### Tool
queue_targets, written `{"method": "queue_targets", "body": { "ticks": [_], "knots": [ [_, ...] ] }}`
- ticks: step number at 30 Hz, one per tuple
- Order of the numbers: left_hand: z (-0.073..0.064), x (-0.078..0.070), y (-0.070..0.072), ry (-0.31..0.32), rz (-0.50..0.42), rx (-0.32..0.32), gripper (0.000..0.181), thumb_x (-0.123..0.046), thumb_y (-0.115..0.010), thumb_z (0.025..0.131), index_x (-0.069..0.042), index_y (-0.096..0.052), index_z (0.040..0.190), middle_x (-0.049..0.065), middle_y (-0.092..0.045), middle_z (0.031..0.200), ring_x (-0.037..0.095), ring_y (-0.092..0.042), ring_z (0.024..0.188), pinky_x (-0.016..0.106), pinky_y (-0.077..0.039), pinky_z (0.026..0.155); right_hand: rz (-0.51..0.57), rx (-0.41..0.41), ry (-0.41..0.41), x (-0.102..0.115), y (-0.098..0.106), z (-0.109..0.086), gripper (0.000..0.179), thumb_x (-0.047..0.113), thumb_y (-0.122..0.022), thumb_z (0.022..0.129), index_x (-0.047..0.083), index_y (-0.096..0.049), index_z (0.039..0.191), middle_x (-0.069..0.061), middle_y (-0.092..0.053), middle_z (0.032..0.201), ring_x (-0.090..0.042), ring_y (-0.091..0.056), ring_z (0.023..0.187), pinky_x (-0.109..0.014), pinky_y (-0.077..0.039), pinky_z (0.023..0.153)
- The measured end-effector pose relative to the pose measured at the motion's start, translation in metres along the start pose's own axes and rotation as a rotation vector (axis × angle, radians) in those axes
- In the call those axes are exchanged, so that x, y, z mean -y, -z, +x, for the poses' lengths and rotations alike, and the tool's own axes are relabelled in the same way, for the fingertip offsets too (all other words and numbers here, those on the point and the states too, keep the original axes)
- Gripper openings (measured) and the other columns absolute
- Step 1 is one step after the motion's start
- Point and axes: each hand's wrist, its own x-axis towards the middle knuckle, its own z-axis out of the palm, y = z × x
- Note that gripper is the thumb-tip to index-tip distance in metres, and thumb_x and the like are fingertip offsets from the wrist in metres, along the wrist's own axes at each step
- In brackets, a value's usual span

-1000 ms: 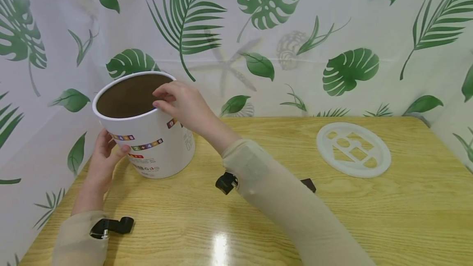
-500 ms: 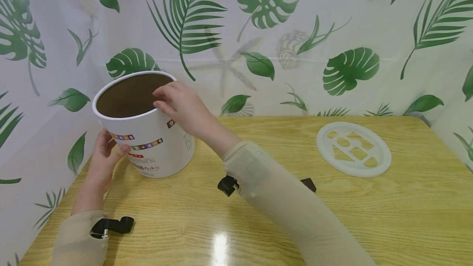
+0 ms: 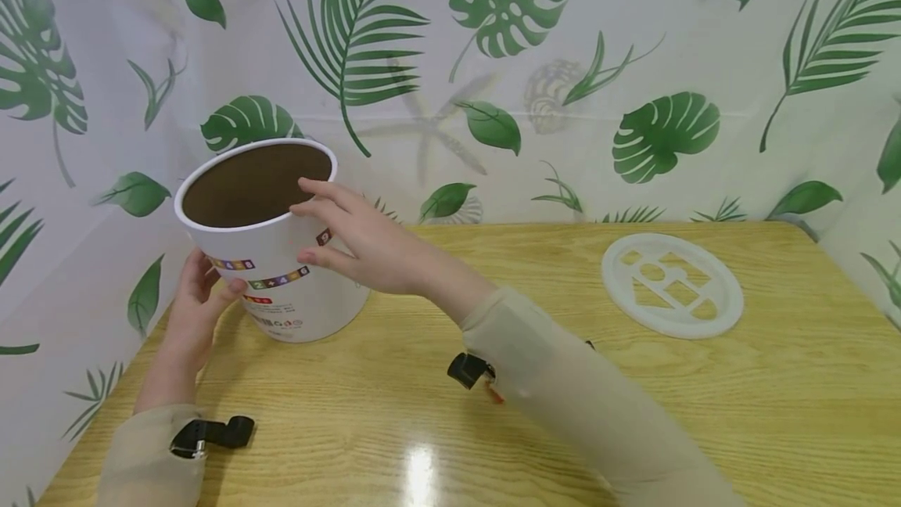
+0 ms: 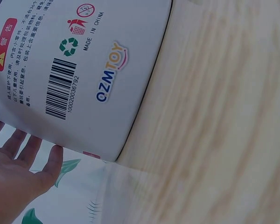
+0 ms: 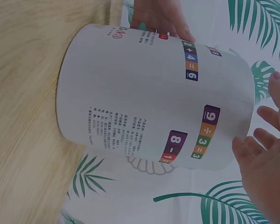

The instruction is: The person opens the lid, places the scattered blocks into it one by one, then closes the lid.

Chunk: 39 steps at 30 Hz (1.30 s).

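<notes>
A large white tub (image 3: 324, 303) with coloured number-sum prints stands at the table's left, its brown-lined mouth tilted toward me. My left hand (image 3: 197, 303) rests against the tub's left side, thumb on the front; in the left wrist view its fingertips touch the wall near the printed barcode (image 4: 63, 88). By the front right rim is my right hand (image 3: 359, 237), fingers extended and spread, with nothing in it. The right wrist view has that hand (image 5: 266, 149) beside the mouth end; whether the fingertips touch the rim I cannot tell.
A round white lid (image 3: 655, 321) with cut-out shapes lies on the wooden table (image 3: 338, 413) at the right. Under the right forearm a small reddish piece (image 3: 496, 393) peeks out. A leaf-patterned cloth (image 3: 436, 84) hangs behind and at the left.
My right hand has drawn back from over the rim, down and to the right, and its fingers have spread from nearly pinched. The left hand and tub stay in place.
</notes>
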Motion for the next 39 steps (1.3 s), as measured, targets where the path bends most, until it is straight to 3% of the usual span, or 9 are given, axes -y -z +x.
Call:
{"method": "queue_targets", "body": {
  "ticks": [4, 11, 15, 25, 39],
  "knots": [
    [0.0, 0.0, 0.0, 0.009, 0.012, -0.001, 0.072, -0.02, -0.06, 0.095, -0.029, -0.018, 0.152, 0.009, -0.016, 0.155, 0.03, -0.01, 0.141, 0.057, -0.005, 0.113, 0.028, -0.012, 0.012, -0.002, 0.001, -0.02, 0.053, 0.036, -0.058, 0.095, 0.01, -0.045, 0.139, -0.004, -0.018, 0.156, -0.013, -0.017, 0.141, -0.026, -0.02, 0.113],
    [0.0, 0.0, -0.001, 0.012, 0.028, -0.009, 0.072, -0.019, -0.06, 0.095, -0.03, -0.018, 0.152, 0.008, -0.016, 0.156, 0.03, -0.011, 0.141, 0.056, -0.006, 0.113, -0.018, 0.019, 0.064, -0.006, 0.007, -0.059, 0.051, 0.03, -0.066, 0.091, 0.006, -0.05, 0.134, -0.008, -0.037, 0.148, -0.018, -0.03, 0.137, -0.026, -0.024, 0.111],
    [-0.001, 0.0, 0.0, 0.006, 0.017, -0.01, 0.072, -0.019, -0.061, 0.095, -0.029, -0.019, 0.152, 0.009, -0.017, 0.155, 0.029, -0.012, 0.141, 0.055, -0.007, 0.114, -0.014, 0.071, 0.062, -0.013, 0.01, -0.081, 0.048, 0.03, -0.067, 0.09, 0.007, -0.054, 0.131, -0.007, -0.043, 0.143, -0.019, -0.036, 0.133, -0.028, -0.03, 0.109],
    [-0.001, 0.001, 0.001, -0.005, 0.023, 0.004, 0.07, -0.021, -0.06, 0.095, -0.031, -0.02, 0.152, 0.007, -0.018, 0.155, 0.029, -0.013, 0.14, 0.057, -0.009, 0.113, -0.044, 0.25, -0.041, -0.026, 0.017, -0.127, 0.037, 0.026, -0.071, 0.088, 0.01, -0.061, 0.12, -0.006, -0.054, 0.131, -0.023, -0.048, 0.123, -0.037, -0.04, 0.103],
    [0.0, 0.001, 0.0, 0.003, 0.027, -0.003, 0.071, -0.022, -0.06, 0.095, -0.031, -0.019, 0.152, 0.007, -0.017, 0.156, 0.03, -0.013, 0.141, 0.057, -0.009, 0.113, -0.017, 0.473, -0.086, -0.048, 0.011, -0.164, 0.033, 0.006, -0.074, 0.082, 0.008, -0.067, 0.114, 0.001, -0.063, 0.109, -0.016, -0.057, 0.105, -0.03, -0.048, 0.09]
  ]
}}
